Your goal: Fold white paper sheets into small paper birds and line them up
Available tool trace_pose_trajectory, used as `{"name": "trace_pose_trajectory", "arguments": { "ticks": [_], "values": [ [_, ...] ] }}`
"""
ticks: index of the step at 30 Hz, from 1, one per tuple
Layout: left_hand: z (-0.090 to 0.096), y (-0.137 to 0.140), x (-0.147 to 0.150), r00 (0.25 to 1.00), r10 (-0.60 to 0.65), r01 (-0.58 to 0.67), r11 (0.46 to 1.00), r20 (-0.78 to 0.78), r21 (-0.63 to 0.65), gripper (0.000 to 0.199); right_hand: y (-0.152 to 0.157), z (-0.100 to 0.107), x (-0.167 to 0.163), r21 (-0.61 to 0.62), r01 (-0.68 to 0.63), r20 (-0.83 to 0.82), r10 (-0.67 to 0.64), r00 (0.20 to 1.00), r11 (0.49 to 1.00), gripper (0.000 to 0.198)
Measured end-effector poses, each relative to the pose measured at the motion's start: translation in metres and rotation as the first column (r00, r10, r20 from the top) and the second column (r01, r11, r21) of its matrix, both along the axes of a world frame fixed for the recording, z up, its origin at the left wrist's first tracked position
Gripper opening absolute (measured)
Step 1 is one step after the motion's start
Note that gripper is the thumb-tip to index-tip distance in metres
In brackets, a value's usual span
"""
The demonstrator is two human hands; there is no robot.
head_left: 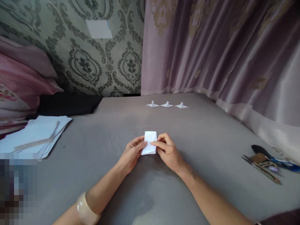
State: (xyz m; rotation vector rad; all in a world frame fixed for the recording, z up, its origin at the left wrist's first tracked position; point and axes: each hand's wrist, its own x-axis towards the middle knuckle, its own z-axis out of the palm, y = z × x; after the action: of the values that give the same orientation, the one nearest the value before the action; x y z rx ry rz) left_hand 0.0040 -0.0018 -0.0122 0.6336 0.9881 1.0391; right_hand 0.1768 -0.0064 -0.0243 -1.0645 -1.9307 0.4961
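A small folded sheet of white paper (pixel 150 137) is held up in front of me, over the grey cloth-covered surface. My left hand (pixel 134 151) pinches its left edge, the thumb lying on the front face. From the other side, my right hand (pixel 170 151) grips the right edge, with a finger or thumb pressed on the paper near its middle. The fingers behind the paper are partly hidden. Farther back, three small folded paper figures with pointed wings (pixel 167 104) stand in a row.
At the left lies a stack of white paper sheets (pixel 44 128), with a black folded cloth (pixel 70 104) behind it. On the right are tweezers or a similar pointed tool (pixel 262 170), a blue-handled tool (pixel 284 163) and small items. Pink curtains (pixel 187 47) hang behind the surface.
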Motion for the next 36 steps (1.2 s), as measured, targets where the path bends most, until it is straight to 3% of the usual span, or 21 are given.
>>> {"name": "trace_pose_trajectory", "arguments": {
  "ticks": [4, 7, 12, 16, 20, 26, 33, 36],
  "values": [
    [-0.003, 0.006, -0.007, 0.98, 0.064, -0.046, 0.994, -0.186, 0.102, 0.033, 0.001, 0.0, -0.003, -0.112, 0.045, -0.046, -0.05, 0.998, 0.993, 0.014],
    [-0.004, 0.005, -0.008, 0.931, 0.054, 0.006, 0.987, -0.361, 0.164, 0.032, 0.004, -0.003, -0.002, -0.186, 0.159, 0.026, -0.157, 0.987, 0.969, 0.018],
    [-0.009, 0.003, -0.006, 0.828, 0.041, 0.121, 0.961, -0.56, 0.249, 0.027, 0.008, -0.013, 0.0, -0.169, 0.285, 0.205, -0.249, 0.947, 0.944, 0.025],
    [-0.013, 0.002, -0.005, 0.692, 0.027, 0.278, 0.912, -0.721, 0.3, 0.022, 0.009, -0.019, -0.001, -0.138, 0.378, 0.242, -0.339, 0.909, 0.916, 0.019],
    [-0.016, 0.001, -0.003, 0.524, 0.129, 0.433, 0.811, -0.842, 0.393, 0.016, 0.009, -0.019, -0.002, -0.109, 0.426, 0.272, -0.385, 0.882, 0.898, 0.017],
    [-0.027, -0.004, -0.003, 0.415, 0.279, 0.586, 0.646, -0.866, 0.489, 0.022, 0.007, -0.015, -0.003, -0.048, 0.433, 0.326, -0.396, 0.859, 0.9, 0.017],
    [-0.017, -0.012, -0.002, 0.213, 0.365, 0.812, 0.449, -0.906, 0.372, 0.033, 0.009, -0.017, 0.001, -0.05, 0.414, 0.326, -0.377, 0.867, 0.909, 0.008],
    [-0.017, -0.009, -0.001, 0.173, 0.401, 0.845, 0.409, -0.899, 0.345, 0.035, 0.007, -0.017, 0.002, -0.051, 0.398, 0.31, -0.364, 0.878, 0.916, 0.007]
  ]
}}
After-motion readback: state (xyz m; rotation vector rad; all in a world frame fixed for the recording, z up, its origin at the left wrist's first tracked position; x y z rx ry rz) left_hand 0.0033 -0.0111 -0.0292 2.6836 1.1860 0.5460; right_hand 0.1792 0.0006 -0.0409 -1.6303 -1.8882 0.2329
